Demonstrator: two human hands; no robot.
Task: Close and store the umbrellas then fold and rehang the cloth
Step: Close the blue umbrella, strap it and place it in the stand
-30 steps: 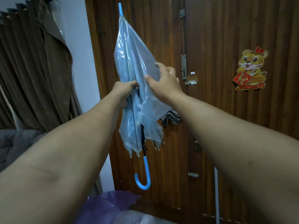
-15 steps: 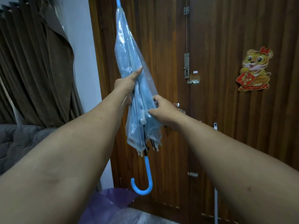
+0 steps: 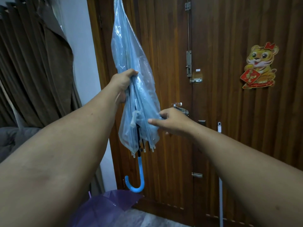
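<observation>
Left hand [image 3: 123, 82] grips the gathered middle of the blue umbrella [image 3: 131, 79], fingers curled round the bunched canopy and shaft. Right hand [image 3: 172, 122] sits lower on the umbrella's right side; fingers pinch a fold of the clear blue film near the canopy's lower edge, thumb extended toward the umbrella.

The blue umbrella is collapsed, held almost upright in front of the wooden door [image 3: 221, 112], tip upward and running out of the top of the view. Its curved blue handle [image 3: 136, 181] hangs at the bottom, hook turned up to the left. White rib tips [image 3: 153, 147] hang out below the canopy's hem.

Behind the umbrella, just right of it: a bit of checked cloth [image 3: 184, 110] shows on the door above the right hand, mostly hidden. Further right of the umbrella: metal slide bolt [image 3: 189, 63] on the door seam, tiger sticker [image 3: 259, 66] on the door panel, and a white pole [image 3: 220, 177] leaning upright against the door.

Below the umbrella's handle: purple umbrella [image 3: 106, 208], only part in view. Left of the umbrella: white wall strip [image 3: 82, 46], then brown curtains [image 3: 32, 71].
</observation>
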